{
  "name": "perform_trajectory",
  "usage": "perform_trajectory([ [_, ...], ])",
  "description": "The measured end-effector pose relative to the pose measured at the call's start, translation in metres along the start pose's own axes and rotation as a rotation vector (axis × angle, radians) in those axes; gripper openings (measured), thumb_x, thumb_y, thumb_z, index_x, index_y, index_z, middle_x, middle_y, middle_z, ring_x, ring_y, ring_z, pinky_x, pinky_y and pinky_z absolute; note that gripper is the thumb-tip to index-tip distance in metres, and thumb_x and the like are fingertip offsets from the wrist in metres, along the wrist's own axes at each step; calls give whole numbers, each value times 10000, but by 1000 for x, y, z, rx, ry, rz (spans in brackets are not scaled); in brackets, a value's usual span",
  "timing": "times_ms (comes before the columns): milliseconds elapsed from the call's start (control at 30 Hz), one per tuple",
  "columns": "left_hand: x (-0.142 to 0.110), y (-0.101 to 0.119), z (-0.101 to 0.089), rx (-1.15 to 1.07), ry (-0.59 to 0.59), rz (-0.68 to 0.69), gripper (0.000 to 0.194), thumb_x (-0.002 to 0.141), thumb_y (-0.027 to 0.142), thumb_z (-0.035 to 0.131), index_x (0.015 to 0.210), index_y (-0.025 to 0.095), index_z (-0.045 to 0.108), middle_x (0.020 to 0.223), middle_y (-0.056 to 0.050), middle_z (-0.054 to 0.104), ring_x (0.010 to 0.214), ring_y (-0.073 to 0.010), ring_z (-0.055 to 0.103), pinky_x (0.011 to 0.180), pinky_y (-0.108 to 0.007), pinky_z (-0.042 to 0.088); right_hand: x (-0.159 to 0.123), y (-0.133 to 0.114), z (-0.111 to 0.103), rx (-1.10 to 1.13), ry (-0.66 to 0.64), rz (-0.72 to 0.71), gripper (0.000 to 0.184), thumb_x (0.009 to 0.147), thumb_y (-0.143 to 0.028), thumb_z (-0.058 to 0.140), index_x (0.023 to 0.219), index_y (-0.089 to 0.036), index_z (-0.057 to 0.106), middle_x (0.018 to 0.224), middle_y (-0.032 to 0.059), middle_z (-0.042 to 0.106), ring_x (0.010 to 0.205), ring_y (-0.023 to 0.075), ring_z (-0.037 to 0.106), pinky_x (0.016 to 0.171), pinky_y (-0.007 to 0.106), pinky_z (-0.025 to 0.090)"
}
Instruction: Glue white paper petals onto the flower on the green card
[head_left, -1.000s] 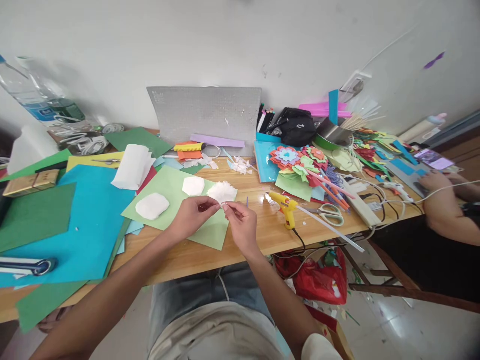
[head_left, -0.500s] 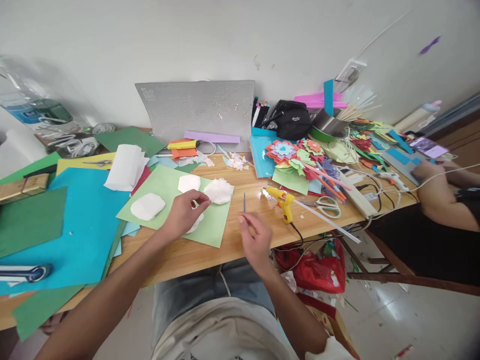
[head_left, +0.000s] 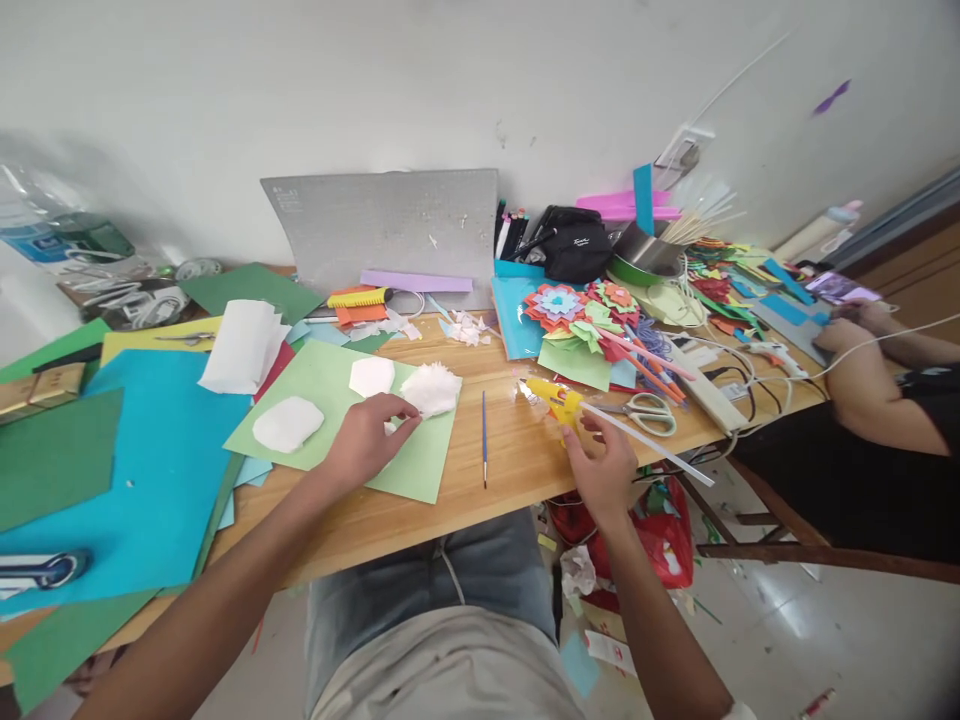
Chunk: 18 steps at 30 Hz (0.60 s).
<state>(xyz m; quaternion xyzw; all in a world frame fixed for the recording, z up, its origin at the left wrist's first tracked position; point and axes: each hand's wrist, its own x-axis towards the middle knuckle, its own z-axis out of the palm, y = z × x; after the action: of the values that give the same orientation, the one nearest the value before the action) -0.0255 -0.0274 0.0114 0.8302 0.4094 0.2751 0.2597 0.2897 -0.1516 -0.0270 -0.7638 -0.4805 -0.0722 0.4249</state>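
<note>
A light green sheet point(head_left: 420, 470) lies on the wooden table with several white paper pieces on it. My left hand point(head_left: 367, 440) is over this sheet, thumb and forefinger pinched at the lower left edge of a fluffy, fringed white paper piece point(head_left: 433, 388). Partly under that hand is another white piece; a rounded white paper piece point(head_left: 288, 425) and a smaller white one point(head_left: 372, 376) lie clear of it. My right hand point(head_left: 602, 465) is at the handle of a yellow glue gun point(head_left: 559, 398), fingers apart around it. Between the hands lies a thin blue paintbrush point(head_left: 484, 440).
Scissors point(head_left: 651, 414) and paper flowers point(head_left: 559, 305) lie beyond the glue gun. A grey cutting mat point(head_left: 382, 230) leans on the wall. Blue paper point(head_left: 150, 480) covers the left side. At right, another person's arm point(head_left: 859, 375) rests near a power strip point(head_left: 705, 385).
My right hand has left the paintbrush lying on the table and moved right to the glue gun, its fingers opening. My left hand stays pinched at the fringed paper.
</note>
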Motion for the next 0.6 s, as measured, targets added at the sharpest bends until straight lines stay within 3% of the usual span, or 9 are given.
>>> perform_trajectory([
  [167,-2,-3,5,57,-164,160,220,920,301,479,957,220,680,1016,-66,717,981,-220,637,865,-354,485,18,-6,12,14,-116,69,396,764,-513,653,899,-143,694,821,90,700,686,200,602,690,340,476],
  [400,-2,-11,9,158,-179,62,233,921,298,445,956,212,659,978,-81,704,928,-235,648,835,-367,487,22,-10,13,31,-203,85,377,799,-489,594,902,-133,666,814,111,701,702,221,606,694,362,468],
  [533,-2,-11,9,180,-172,20,240,914,304,441,944,211,660,946,-79,700,873,-231,654,791,-352,492,13,-27,4,131,-194,64,306,827,-459,592,958,-183,575,852,74,686,721,202,617,697,338,484],
  [600,-3,-8,8,196,-156,12,234,910,308,449,942,213,660,941,-78,701,853,-229,655,778,-350,493,7,-41,1,235,-249,75,276,834,-431,604,973,-202,539,832,46,681,723,189,629,709,329,495],
])
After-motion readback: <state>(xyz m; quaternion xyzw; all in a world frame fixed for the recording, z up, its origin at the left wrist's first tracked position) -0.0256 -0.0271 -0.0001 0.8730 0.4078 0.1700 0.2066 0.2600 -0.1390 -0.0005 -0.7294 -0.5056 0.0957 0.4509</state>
